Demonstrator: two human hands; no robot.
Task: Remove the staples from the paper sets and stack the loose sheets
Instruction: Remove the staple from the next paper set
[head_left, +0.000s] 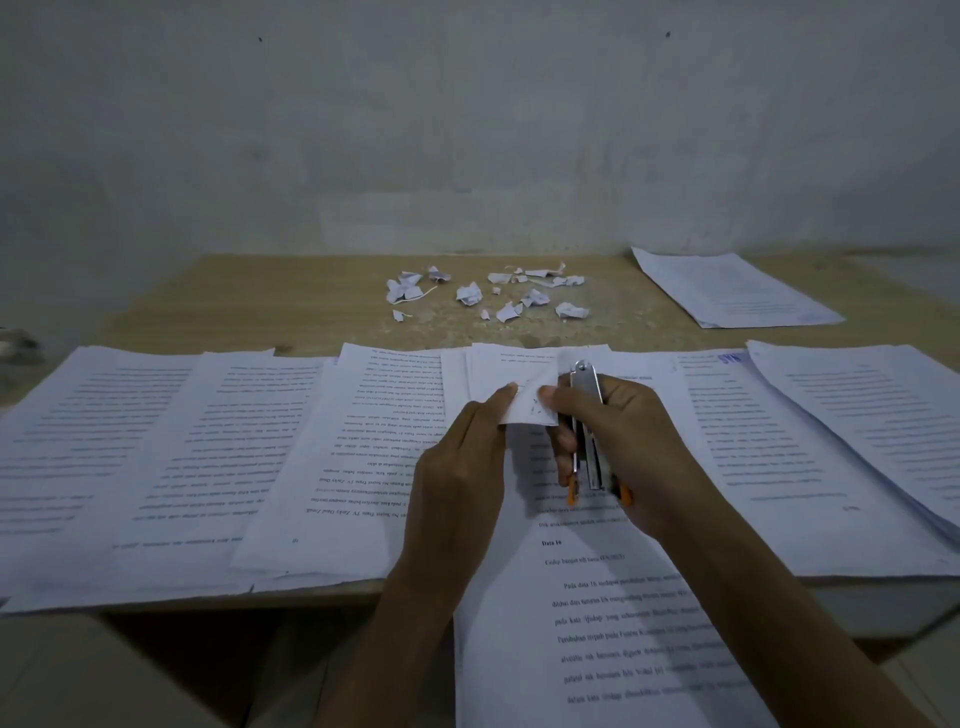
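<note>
Printed pages of one paper set (613, 623) lie nearest, hanging over the near edge of the surface (260, 301) and running lengthwise away from the person, up under both hands. At its far end the corner (527, 408) is folded up and held between the hands. The left hand (457, 467) pinches that corner from the left with its fingers (506, 392) pressed together on the paper. The right hand (639, 441) is wrapped around a silver and orange stapler (587, 415), and its thumb presses on the same corner from the right.

The stapler's long axis points away from the person, in line with the paper set. Its far metal end stands just beyond and right of the pinched corner, so the right hand is the one placed to work there. Small dark marks show on the corner. Whether a staple sits in it cannot be told.

On either side, spread printed sheets (156, 457) overlap across the surface to the left, and a thicker pile (831, 441) lies to the right. Farther back, near the middle, is a scatter of torn paper scraps (488, 293). At the far right corner a separate stack of sheets (727, 288) lies askew, likely where the freed pages go. A bare wall (467, 130) closes the view.
</note>
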